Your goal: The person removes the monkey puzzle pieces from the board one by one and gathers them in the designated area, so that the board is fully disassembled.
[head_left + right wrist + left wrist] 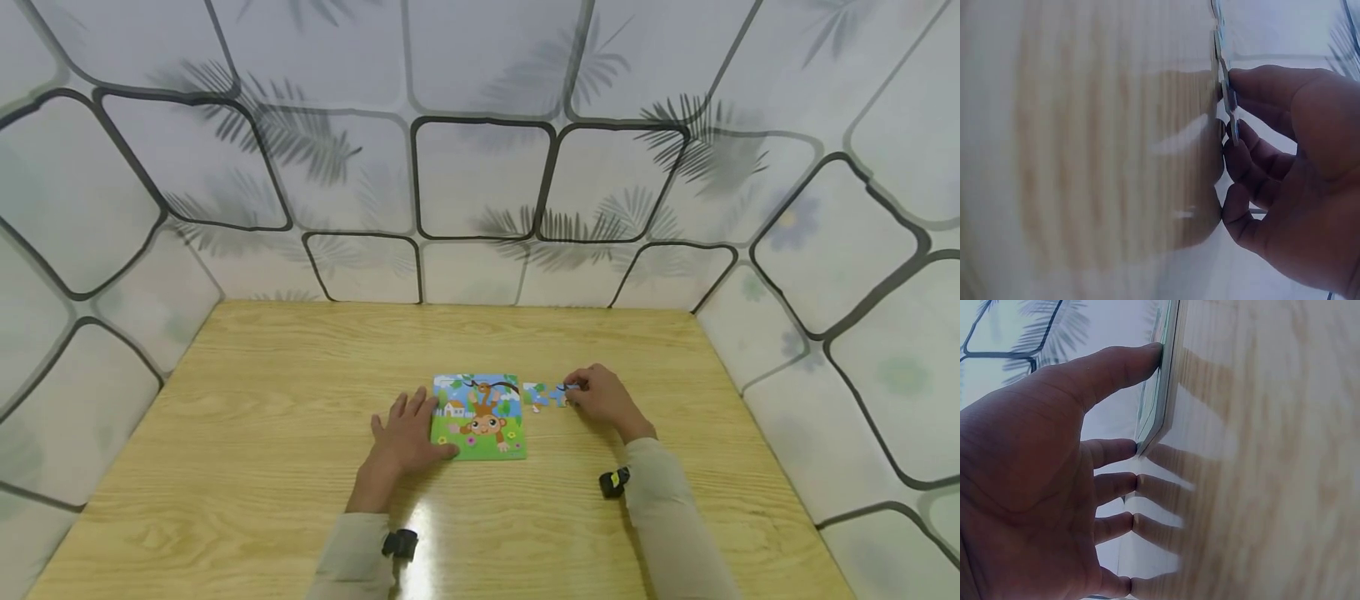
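Observation:
A square picture puzzle [483, 429] of a monkey hanging from a branch lies flat on the table. My left hand [405, 437] rests at its left side, the thumb on the lower left part and the fingers spread; in the left wrist view the thumb touches the face of the puzzle [1161, 394] and the fingertips stand on the tabletop. Just right of the puzzle lie small joined jigsaw pieces [536, 393]. At their right end my right hand [606, 404] pinches a jigsaw piece [1231, 103] between thumb and fingers, its near edge tipped slightly off the wood.
The wooden table [300, 375] is bounded at the back and sides by a pale wall covering [480, 179] with dark outlines and leaf prints. A black wrist camera [401, 544] is on the left sleeve, another black camera [613, 482] on the right.

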The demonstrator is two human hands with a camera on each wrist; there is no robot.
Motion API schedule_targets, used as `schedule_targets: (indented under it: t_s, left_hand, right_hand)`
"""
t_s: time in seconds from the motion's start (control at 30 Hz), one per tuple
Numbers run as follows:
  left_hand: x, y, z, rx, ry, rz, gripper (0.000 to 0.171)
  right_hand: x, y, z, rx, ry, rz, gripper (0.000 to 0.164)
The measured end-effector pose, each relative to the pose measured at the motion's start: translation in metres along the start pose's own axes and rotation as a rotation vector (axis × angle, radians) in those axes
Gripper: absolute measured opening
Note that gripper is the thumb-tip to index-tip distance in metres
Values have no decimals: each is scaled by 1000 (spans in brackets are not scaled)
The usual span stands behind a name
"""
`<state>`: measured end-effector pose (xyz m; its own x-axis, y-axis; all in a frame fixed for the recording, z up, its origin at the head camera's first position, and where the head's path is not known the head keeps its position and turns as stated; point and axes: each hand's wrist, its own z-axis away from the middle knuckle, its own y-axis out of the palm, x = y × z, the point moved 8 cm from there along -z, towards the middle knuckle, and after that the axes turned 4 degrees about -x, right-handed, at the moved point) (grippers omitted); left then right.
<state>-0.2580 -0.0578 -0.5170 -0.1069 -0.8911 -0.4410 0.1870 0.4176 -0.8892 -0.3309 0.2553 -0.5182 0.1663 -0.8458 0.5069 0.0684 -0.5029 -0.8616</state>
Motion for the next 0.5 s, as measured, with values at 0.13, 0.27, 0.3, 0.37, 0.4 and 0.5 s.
schedule_targets:
  t_s: [0.13,0.27,0.3,0.37,0.4,0.5]
  left_hand:
    - [-1,0,1,-2,1,-1,91]
    - [-1,1,1,-4,0,4,91]
    - [-1,1,1,-5,1,6,92]
    - [-1,1,1,-12,3,12,92]
    - [-1,1,1,-16,5,16,92]
    - [-2,0,1,-24,6,22,91]
  right_hand:
    - [2,-1,2,1,-1,19,19]
    - [8,-1,2,-3,14,-2,21]
    - [12,-1,2,-5,12,-7,22]
    - [19,1,1,-4,8,-21,23]
    - [23,2,0,-1,1,-27,23]
    - [36,8,-3,15,-15,-48,22]
